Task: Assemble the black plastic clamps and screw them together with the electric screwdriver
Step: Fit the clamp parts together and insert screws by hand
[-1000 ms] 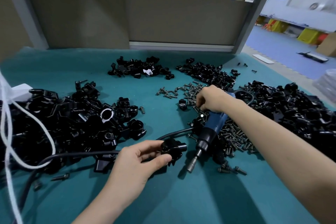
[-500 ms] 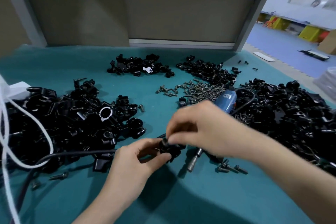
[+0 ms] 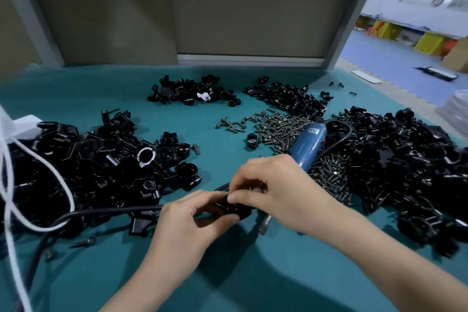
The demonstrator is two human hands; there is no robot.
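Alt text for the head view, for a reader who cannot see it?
Over a teal table, the left hand grips a black plastic clamp while the right hand pinches its top. A blue electric screwdriver lies behind them on a heap of screws, between piles of black clamp parts.

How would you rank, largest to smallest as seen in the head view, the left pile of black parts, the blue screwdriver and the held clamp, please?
1. left pile of black parts
2. blue screwdriver, partly hidden
3. held clamp, clearly smallest despite being nearest

Left grip [image 3: 186,221], right grip [image 3: 274,191] (on clamp [image 3: 240,211])
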